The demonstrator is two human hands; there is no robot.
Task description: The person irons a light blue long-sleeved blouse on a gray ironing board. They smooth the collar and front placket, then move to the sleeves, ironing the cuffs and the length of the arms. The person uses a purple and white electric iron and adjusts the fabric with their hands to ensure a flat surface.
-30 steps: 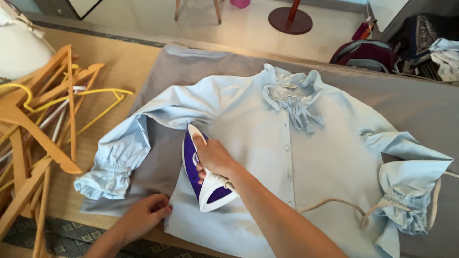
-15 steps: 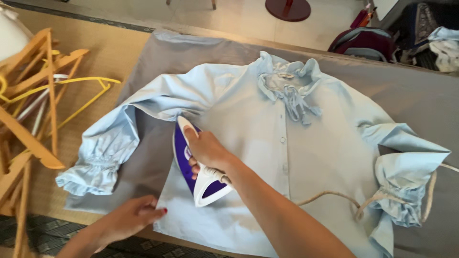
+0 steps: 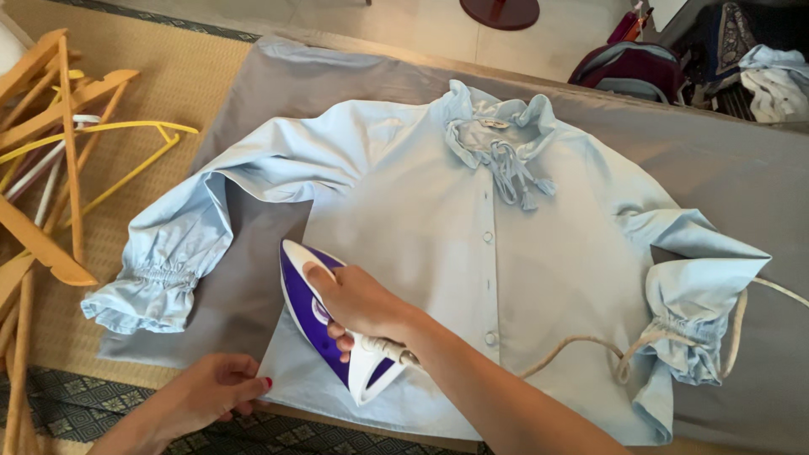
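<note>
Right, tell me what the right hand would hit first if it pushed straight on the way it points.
The right hand, gripping the purple iron, points up-left; first in line looks like the blouse's left sleeve, though depth is unclear.

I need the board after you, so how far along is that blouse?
Front panel of the light blue blouse lies mostly flat. Right hand runs the purple and white iron along the hem corner, left hand pinning the edge. Both gathered sleeves look crumpled.
</note>
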